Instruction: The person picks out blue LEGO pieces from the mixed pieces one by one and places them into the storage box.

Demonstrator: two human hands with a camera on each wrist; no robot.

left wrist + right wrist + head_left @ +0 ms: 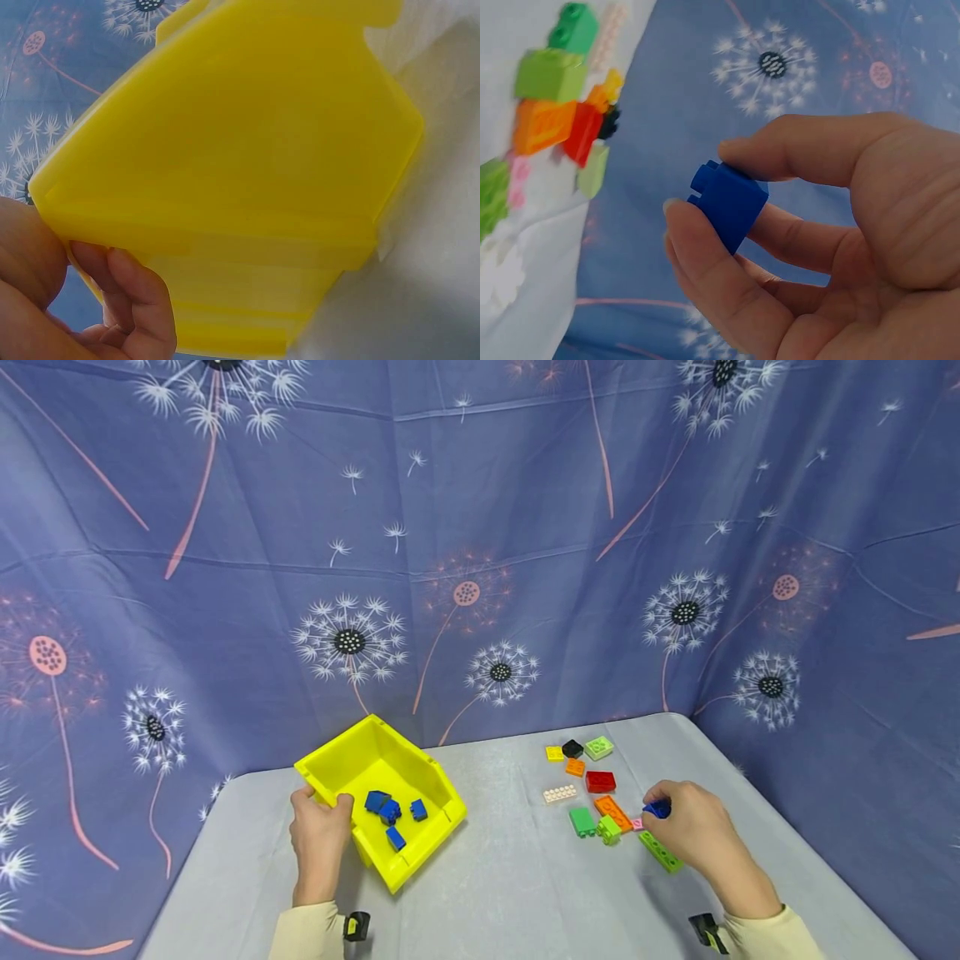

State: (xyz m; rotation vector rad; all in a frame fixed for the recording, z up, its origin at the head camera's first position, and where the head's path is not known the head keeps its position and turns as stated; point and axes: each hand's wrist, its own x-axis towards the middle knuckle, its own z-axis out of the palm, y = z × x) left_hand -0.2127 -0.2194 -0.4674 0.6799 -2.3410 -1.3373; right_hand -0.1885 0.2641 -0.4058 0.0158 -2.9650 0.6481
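My left hand (319, 828) grips the left rim of a yellow bin (438, 822), which sits tilted toward me at the left of the table. Several blue bricks (389, 812) lie inside it. In the left wrist view the bin's outer wall (247, 142) fills the picture, with curled fingers (139, 289) at its edge. On the right, my right hand (693, 827) pinches a blue building brick (731, 199) between thumb and fingers, its studs facing away from the palm. That hand is above the table, beside a long lime-green brick (661, 852) and a pink brick (637, 824).
Loose bricks lie right of centre: a red one (600, 782), a long orange one (613, 814), a green one (582, 822), a white one (560, 793) and a black one (572, 749), among others. A blue dandelion-print cloth (525, 568) hangs behind the grey table (495, 893).
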